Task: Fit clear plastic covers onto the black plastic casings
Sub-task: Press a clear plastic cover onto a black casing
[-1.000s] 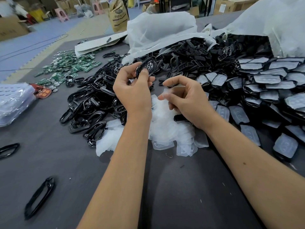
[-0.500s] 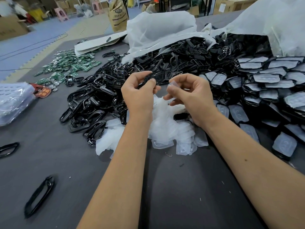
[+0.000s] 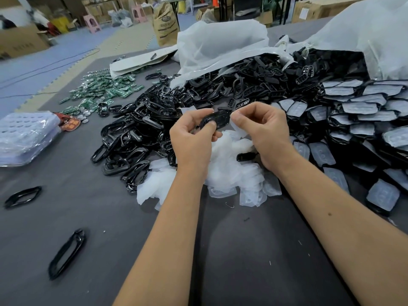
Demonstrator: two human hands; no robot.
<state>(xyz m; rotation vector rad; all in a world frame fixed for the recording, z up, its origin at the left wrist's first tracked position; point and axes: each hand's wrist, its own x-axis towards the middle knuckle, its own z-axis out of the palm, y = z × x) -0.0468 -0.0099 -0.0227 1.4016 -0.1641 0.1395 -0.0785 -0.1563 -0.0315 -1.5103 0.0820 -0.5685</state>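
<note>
Black glossy casing (image 3: pixel 217 119), translucent cover (image 3: pixel 237 127), pinched by both hands

- A big gray table (image 3: pixel 242 261) carries everything.
- Black casings (image 3: pixel 136 138) lie in the middle.
- Clear covers (image 3: pixel 229 173) sit near them.
- Green boards (image 3: pixel 103 89) are far left.
- Two black rings (image 3: pixel 66 253) lie near left.
</note>
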